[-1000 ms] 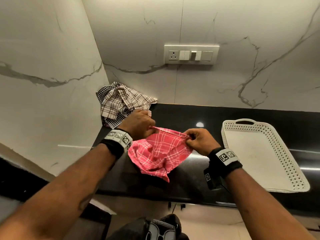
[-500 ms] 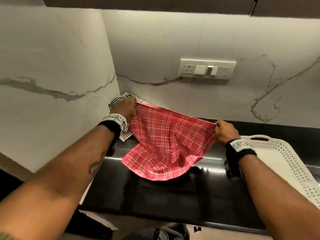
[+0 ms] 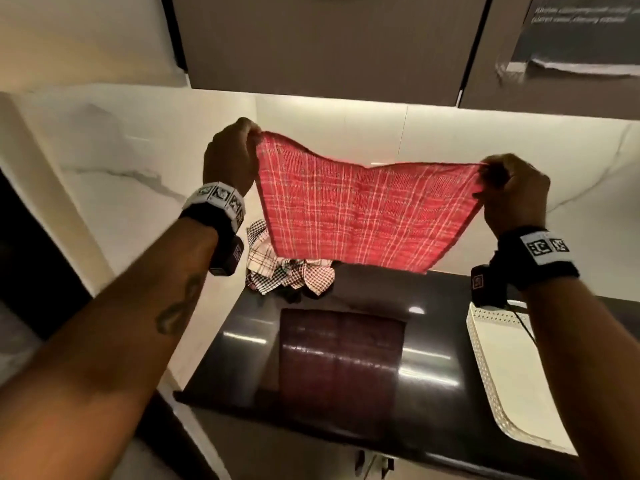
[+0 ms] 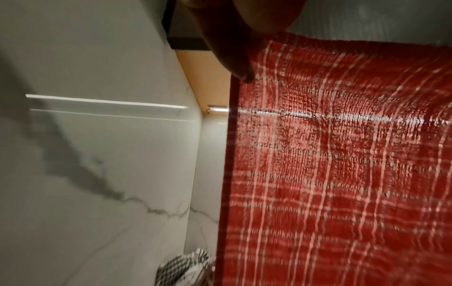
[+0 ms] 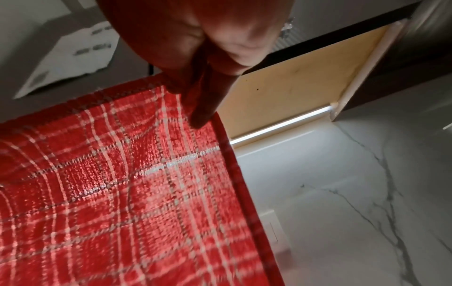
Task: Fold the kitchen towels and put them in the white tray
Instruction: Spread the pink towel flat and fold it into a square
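Red checked cloth hung stretched between two raised hands when I looked over from the head view: the red towel (image 3: 360, 216) was held up in front of the marble wall, clear of the black counter (image 3: 346, 358), its top edge sagging a little in the middle. The left hand (image 3: 230, 161) pinched the upper left corner with curled fingers, the right hand (image 3: 512, 192) pinched the upper right corner the same way. A heap of black-and-white checked towels (image 3: 287, 271) waited in the back corner of the counter, and the white tray (image 3: 498, 368) lay to the right, nothing showing in the part I could see.

From the left wrist view, a fingertip (image 4: 242, 73) pressed right at the hem of the red towel (image 4: 342, 174), which dropped straight below it (a good sign of a square hang).

From the right wrist view, the fingers (image 5: 203, 108) clamped the corner of the red towel (image 5: 122, 193) just inside its bound edge.

To my eye the job was to square the cloth before the first fold: pull the top edge taut and level, keep both pinches at the very corners, then lower it flat on the counter or bring corner to corner evenly
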A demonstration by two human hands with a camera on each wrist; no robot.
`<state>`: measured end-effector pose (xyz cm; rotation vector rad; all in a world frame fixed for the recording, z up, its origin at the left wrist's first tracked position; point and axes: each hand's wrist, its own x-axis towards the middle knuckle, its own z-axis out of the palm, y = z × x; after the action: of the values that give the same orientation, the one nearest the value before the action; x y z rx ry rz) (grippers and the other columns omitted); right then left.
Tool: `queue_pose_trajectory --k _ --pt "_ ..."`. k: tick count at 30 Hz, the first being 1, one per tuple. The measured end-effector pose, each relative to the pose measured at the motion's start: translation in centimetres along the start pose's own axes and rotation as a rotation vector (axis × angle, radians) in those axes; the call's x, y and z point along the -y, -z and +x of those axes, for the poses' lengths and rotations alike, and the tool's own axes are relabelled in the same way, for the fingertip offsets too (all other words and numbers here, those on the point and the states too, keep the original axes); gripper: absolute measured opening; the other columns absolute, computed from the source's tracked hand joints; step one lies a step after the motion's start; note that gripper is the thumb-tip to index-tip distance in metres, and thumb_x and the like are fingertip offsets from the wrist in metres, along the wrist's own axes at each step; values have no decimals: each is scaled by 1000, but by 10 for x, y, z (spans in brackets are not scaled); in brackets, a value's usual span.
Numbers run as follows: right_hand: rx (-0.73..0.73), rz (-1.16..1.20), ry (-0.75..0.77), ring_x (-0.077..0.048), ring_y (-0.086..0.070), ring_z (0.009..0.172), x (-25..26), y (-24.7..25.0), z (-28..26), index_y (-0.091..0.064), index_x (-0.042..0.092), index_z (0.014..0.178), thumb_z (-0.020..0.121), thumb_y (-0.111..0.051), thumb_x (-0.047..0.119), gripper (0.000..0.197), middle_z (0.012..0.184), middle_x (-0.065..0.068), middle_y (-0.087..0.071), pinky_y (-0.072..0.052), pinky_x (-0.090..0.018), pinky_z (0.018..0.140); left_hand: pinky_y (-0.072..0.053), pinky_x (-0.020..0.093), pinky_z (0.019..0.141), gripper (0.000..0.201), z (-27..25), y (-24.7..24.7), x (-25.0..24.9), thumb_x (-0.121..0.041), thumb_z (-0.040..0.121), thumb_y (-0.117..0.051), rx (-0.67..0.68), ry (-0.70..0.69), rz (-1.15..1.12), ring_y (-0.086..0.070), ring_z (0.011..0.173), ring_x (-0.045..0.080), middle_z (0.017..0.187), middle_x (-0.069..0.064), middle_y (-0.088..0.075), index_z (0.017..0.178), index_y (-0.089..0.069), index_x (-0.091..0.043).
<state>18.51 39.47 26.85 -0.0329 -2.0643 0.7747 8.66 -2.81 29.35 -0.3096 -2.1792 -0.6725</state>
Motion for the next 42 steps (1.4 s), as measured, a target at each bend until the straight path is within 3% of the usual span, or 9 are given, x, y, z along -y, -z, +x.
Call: queue_pose_trajectory --k 3,8,14,20,24,28,31,37,42 --pt "50 36 16 -14 -63 85 -1 13 -55 -73 7 104 88 -61 3 20 95 -10 -72 -40 -2 77 -51 40 78 16 -60 11 10 -20 95 -51 46 -50 -73 -65 92 34 101 10 -71 105 -63 -14" --pt "346 11 -57 -24 -70 87 -46 15 -174 -74 12 100 85 -71 0 19 93 -11 -75 -44 -21 79 -53 41 74 10 -192 4 51 -21 93 -55 310 -16 -88 -66 84 34 95 9 -69 98 -62 -17" --pt "655 -56 -225 -19 -69 86 -87 21 -296 -76 13 98 86 -68 -3 22 93 -5 -76 -41 -13 75 -52 34 73 15 -306 2 92 -25 85 -62 718 108 -46 -67 81 24 85 -3 -70 91 -61 -38" --pt "887 -80 -369 -17 -67 81 -101 34 -344 -76 23 92 89 -68 6 19 90 0 -75 -43 -24 69 -56 36 76 13 -359 4 88 -15 91 -64 944 244 -62 -67 78 14 84 -5 -71 92 -68 -27" --pt "1033 -12 -491 -20 -70 75 -104 44 -346 -74 23 88 92 -67 9 16 81 2 -75 -49 -22 63 -57 36 76 13 -375 3 93 -17 94 -61 1043 328 -78 -67 77 8 82 -9 -70 89 -66 -28" --pt "1084 31 -586 3 -62 60 -97 46 -327 -72 18 88 93 -67 13 9 77 6 -72 -46 -16 58 -54 32 71 13 -367 0 97 -19 96 -59 1104 417 -119 -67 80 12 86 -6 -70 90 -66 -28" --pt "962 45 -597 -3 -64 67 -105 26 -302 -69 13 84 93 -66 9 10 79 1 -70 -46 -13 59 -48 29 75 10 -344 -25 101 -18 96 -59 1007 416 -132 -65 87 16 94 -2 -70 95 -68 -23" --pt "713 -76 -606 -19 -63 83 -152 -55 -245 -70 13 89 91 -66 4 10 88 -4 -69 -46 -23 72 -45 27 80 10 -268 -110 105 -17 95 -61 766 390 -104 -63 86 16 93 0 -70 98 -71 -15" --pt "693 -225 -680 -19 -64 85 -196 -120 -222 -72 15 90 90 -64 8 11 91 -6 -72 -45 -27 79 -49 31 82 9 -238 -188 134 -18 92 -64 820 434 -16 -67 89 25 93 8 -74 94 -72 -16"
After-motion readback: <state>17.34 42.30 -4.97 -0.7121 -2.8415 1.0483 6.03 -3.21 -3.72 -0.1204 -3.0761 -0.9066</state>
